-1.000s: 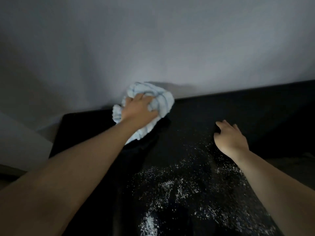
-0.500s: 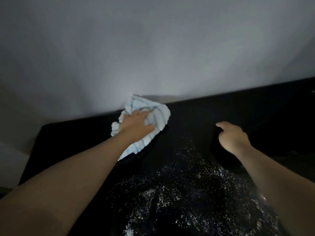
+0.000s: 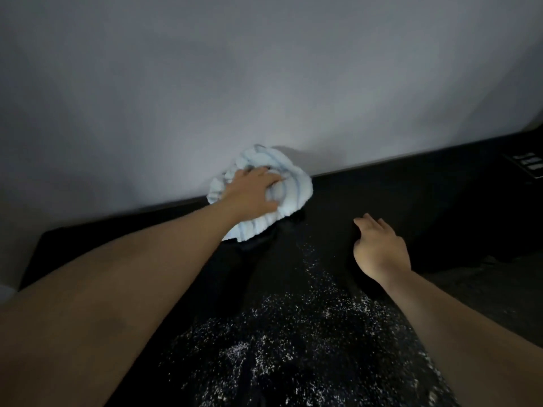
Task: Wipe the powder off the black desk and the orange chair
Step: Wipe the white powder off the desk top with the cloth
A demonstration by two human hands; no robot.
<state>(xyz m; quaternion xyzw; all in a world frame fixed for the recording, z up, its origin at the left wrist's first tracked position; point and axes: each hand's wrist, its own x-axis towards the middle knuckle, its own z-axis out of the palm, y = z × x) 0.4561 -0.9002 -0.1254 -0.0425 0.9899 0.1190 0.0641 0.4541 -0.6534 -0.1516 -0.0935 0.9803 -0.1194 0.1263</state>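
My left hand lies on the cloth, which sits on the desk at its far edge, against the wall behind it. My right hand is to the right of the cloth and nearer to me, over the desk. The powder lies on the desk between my two forearms, nearer to me than both hands. A small panel sits at the desk's far right.
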